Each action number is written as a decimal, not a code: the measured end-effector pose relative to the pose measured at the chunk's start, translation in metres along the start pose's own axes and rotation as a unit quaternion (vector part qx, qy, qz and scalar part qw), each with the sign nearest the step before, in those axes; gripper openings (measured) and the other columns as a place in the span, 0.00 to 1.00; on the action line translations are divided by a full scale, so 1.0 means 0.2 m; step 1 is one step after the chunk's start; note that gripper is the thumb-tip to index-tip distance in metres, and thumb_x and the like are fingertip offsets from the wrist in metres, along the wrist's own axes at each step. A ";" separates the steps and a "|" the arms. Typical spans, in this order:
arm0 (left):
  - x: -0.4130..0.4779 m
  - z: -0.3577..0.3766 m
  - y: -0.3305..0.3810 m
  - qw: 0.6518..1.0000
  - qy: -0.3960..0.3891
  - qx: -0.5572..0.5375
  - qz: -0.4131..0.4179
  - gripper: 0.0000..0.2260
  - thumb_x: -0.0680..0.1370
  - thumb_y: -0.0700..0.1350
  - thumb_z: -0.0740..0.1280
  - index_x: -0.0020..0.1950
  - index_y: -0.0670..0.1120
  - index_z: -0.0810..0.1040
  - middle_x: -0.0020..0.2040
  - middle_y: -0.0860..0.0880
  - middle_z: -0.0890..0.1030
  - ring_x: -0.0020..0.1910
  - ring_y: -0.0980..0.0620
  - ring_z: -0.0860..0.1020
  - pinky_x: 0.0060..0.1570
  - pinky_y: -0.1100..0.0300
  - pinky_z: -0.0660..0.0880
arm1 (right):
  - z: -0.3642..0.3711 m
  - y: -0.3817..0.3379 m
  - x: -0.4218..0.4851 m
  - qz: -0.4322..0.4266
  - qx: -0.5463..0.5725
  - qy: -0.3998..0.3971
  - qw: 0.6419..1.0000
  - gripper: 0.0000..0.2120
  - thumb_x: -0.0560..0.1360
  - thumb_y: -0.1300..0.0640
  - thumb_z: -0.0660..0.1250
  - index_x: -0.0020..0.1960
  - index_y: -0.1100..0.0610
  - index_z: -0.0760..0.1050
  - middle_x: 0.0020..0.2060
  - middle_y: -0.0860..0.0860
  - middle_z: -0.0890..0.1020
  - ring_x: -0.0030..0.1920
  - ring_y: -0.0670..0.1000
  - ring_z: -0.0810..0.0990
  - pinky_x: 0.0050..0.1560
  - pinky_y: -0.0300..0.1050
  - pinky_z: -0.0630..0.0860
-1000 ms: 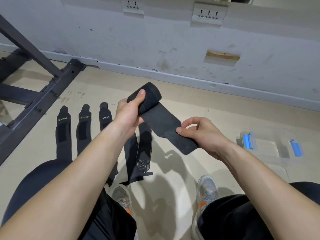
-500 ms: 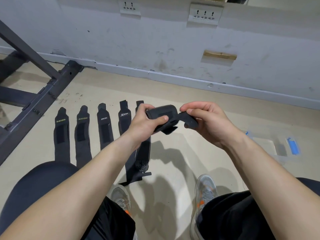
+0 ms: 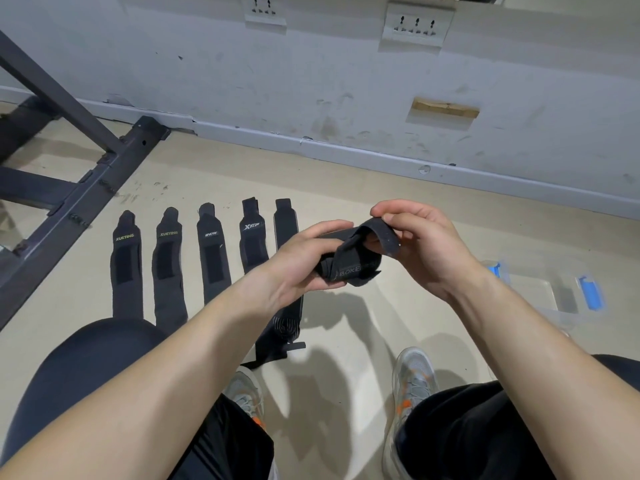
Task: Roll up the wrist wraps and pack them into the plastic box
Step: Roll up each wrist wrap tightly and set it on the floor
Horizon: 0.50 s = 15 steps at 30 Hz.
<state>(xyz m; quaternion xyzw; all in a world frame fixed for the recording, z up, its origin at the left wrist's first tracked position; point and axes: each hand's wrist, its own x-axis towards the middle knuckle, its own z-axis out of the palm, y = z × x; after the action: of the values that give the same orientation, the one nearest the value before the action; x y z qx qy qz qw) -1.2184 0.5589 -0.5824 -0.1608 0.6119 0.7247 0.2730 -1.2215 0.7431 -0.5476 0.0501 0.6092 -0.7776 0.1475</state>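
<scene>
Gripping rolled wrist wrap [image 3: 353, 268] with left hand [image 3: 301, 261], pinching its free tail with right hand [image 3: 429, 247]. Noted left of wrist wrap: five flat wraps [image 3: 211, 258] on floor [image 3: 346, 181]; right of it: plastic box [image 3: 535, 292].

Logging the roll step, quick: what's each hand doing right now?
Left hand: grips the rolled wrap.
Right hand: pinches the wrap's loose end between thumb and fingers.

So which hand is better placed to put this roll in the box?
Right, probably: the plastic box lies on the floor past the right hand, which pinches the loose end of the wrist wrap.
</scene>
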 end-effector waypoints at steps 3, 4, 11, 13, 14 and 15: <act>0.00 0.00 0.01 0.999 0.013 0.015 0.031 0.16 0.76 0.39 0.66 0.56 0.56 0.86 0.49 0.45 0.84 0.51 0.45 0.82 0.54 0.44 0.83 | 0.00 0.01 0.01 0.007 0.006 -0.013 1.000 0.17 0.77 0.67 0.64 0.39 0.53 0.86 0.34 0.49 0.82 0.46 0.57 0.75 0.63 0.62 0.72; 0.00 0.00 0.01 0.999 0.023 0.015 0.040 0.14 0.77 0.41 0.66 0.55 0.55 0.86 0.52 0.46 0.85 0.54 0.43 0.83 0.52 0.46 0.83 | 0.00 0.01 0.01 0.011 0.010 -0.013 1.000 0.19 0.79 0.69 0.62 0.38 0.53 0.86 0.35 0.50 0.82 0.45 0.56 0.75 0.61 0.60 0.72; -0.01 -0.01 0.03 0.993 0.054 0.063 0.088 0.13 0.79 0.41 0.66 0.56 0.55 0.87 0.54 0.49 0.86 0.53 0.48 0.83 0.55 0.43 0.81 | 0.01 0.01 0.02 0.026 0.036 -0.003 0.999 0.19 0.76 0.74 0.58 0.41 0.59 0.85 0.37 0.55 0.85 0.43 0.55 0.81 0.55 0.51 0.80; -0.01 -0.02 0.05 0.994 0.047 0.060 0.079 0.14 0.79 0.40 0.66 0.57 0.54 0.87 0.52 0.49 0.86 0.51 0.50 0.82 0.59 0.41 0.79 | 0.01 0.02 0.02 0.019 0.030 -0.025 0.999 0.18 0.73 0.76 0.59 0.44 0.60 0.84 0.37 0.55 0.85 0.43 0.54 0.83 0.54 0.49 0.81; -0.01 -0.03 0.05 0.995 0.037 0.053 0.073 0.14 0.79 0.39 0.66 0.58 0.53 0.86 0.53 0.49 0.86 0.52 0.50 0.82 0.61 0.40 0.79 | 0.01 0.02 0.01 0.015 0.028 -0.038 0.999 0.18 0.74 0.77 0.59 0.47 0.61 0.83 0.37 0.55 0.85 0.44 0.53 0.84 0.55 0.47 0.82; -0.02 -0.04 0.06 0.996 0.024 0.044 0.068 0.15 0.79 0.38 0.66 0.59 0.52 0.86 0.54 0.48 0.86 0.53 0.49 0.82 0.62 0.41 0.79 | 0.00 0.03 0.01 0.013 0.026 -0.052 0.998 0.18 0.75 0.78 0.59 0.50 0.62 0.82 0.38 0.55 0.86 0.44 0.52 0.85 0.56 0.46 0.82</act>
<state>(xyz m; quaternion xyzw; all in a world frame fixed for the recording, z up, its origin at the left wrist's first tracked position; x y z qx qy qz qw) -1.2241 0.5494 -0.5719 -0.1241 0.6591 0.7098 0.2154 -1.2229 0.7414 -0.5531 0.0210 0.5792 -0.7929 0.1879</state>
